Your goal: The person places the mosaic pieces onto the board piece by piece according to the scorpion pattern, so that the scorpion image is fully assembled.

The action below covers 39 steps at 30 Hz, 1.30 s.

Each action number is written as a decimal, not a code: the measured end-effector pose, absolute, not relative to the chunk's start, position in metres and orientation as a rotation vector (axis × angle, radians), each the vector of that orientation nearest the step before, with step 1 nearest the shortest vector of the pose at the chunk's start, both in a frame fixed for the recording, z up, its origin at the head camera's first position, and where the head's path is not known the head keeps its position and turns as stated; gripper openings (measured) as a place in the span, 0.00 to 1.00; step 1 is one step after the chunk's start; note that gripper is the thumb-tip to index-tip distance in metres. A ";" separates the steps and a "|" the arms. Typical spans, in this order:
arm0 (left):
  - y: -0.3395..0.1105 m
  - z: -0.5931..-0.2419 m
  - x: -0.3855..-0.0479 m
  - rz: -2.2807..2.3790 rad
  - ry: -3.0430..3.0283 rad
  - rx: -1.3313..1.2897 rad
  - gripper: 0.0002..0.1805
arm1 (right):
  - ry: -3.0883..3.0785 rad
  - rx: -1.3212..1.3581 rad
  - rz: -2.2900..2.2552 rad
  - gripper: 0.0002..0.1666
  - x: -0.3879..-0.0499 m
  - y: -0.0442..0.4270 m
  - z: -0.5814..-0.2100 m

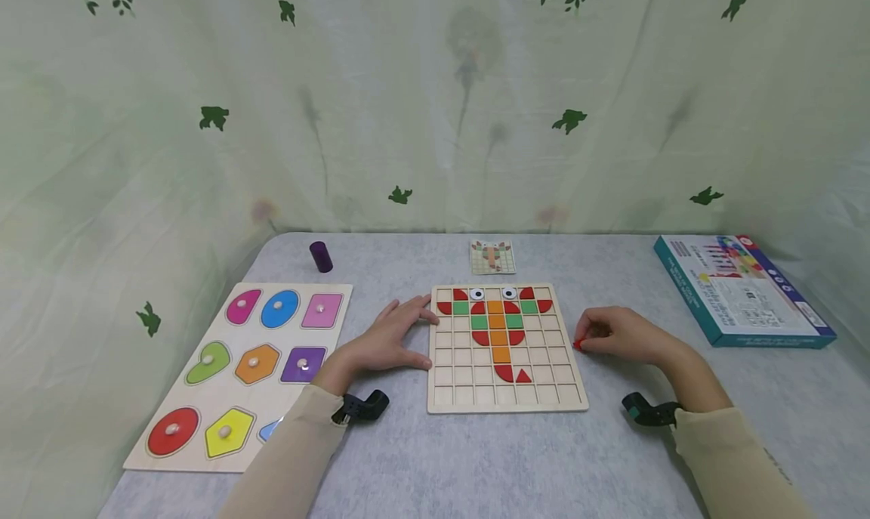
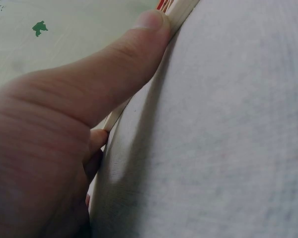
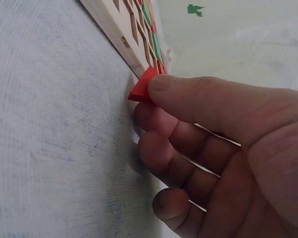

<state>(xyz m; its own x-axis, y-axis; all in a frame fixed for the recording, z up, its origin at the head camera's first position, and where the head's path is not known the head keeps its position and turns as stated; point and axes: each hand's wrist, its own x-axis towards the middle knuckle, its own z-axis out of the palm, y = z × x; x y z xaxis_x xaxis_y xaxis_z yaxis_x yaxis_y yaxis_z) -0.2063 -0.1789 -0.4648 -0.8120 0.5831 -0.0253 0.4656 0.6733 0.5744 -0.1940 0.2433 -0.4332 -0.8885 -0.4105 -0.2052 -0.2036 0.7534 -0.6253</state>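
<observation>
A wooden grid board lies flat, with red, green and orange pieces and two googly-eye pieces set in its cells. Low on it, a red triangle sits beside a red quarter-round. My left hand rests at the board's left edge, thumb and fingers spread and touching the rim. Just off the right edge, my right hand pinches a small red piece between thumb and index finger. That piece has a pointed corner; the rest of it is hidden under the thumb. The other right fingers curl loosely.
Behind the board lies a small pattern card. On the left is a wooden knob puzzle of coloured shapes, partly under my left forearm, with a dark purple cylinder behind it. A teal-edged box lies at back right.
</observation>
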 end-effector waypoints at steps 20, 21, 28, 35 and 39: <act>-0.177 -0.465 -0.206 0.830 2.682 0.843 0.37 | 2.540 -0.548 -0.963 0.09 -0.185 0.222 -0.425; -0.177 -0.466 -0.206 0.830 2.682 0.843 0.37 | 2.531 -0.565 -0.969 0.10 -0.184 0.220 -0.425; -0.179 -0.466 -0.206 0.830 2.683 0.852 0.37 | 2.485 -0.653 -0.956 0.08 -0.180 0.205 -0.424; -0.179 -0.466 -0.206 0.831 2.684 0.860 0.37 | 2.417 -0.727 -0.951 0.07 -0.173 0.191 -0.425; -0.179 -0.465 -0.207 0.827 2.684 0.863 0.37 | 2.384 -0.762 -0.943 0.07 -0.169 0.184 -0.428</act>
